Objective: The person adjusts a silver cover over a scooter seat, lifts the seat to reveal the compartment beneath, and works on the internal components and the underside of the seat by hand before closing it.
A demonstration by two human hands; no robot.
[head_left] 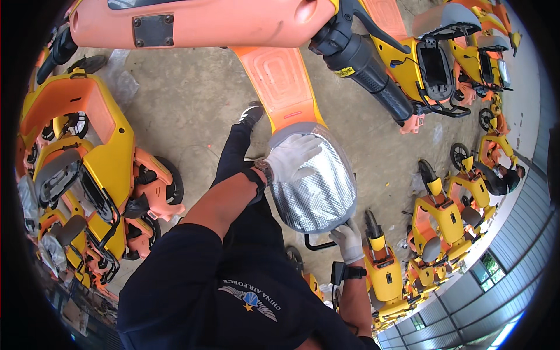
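Note:
In front of me is the seat (pixel 318 192) of an orange and yellow scooter, its top covered by a silver, quilted-looking foil sheet. My left hand (pixel 294 157), in a pale glove, lies flat on the front left part of the foil with its fingers stretched out. Gloved as well, my right hand (pixel 349 240) grips the seat's rear edge, fingertips partly hidden against the rim. Beside it a black rear rack bar (pixel 319 242) sticks out below the seat. Ahead of the seat run the orange footboard (pixel 280 81) and the handlebar with its black grip (pixel 376 81).
Yellow and orange scooters (pixel 99 140) stand close on my left. More scooters (pixel 440 224) line the right side, along a wall. One at the upper right has its seat (pixel 446 20) raised over an open compartment. Clear plastic wrap (pixel 123 81) lies on the concrete floor.

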